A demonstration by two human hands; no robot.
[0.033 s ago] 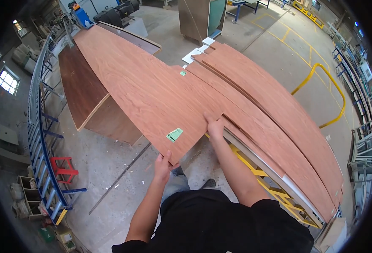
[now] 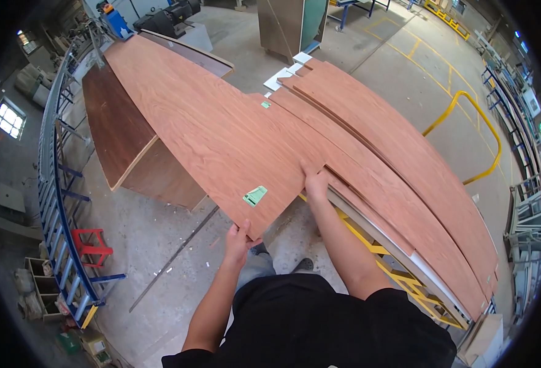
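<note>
A long reddish-brown wood panel stretches from near my body to the far left, with a green label close to its near end. My left hand grips the near corner, thumb on top and fingers underneath. At the right end of that near edge, my right hand is closed on the panel, its thumb on the upper face and its other fingers mostly hidden. Beside it on the right lie more reddish-brown panels in a stack, which the held panel appears to overlap.
A yellow frame stands under the stack, and a yellow rail rises on its far side. Left of the held panel is a dark brown board. A red stool stands beside a blue roller conveyor. Debris lies on the floor.
</note>
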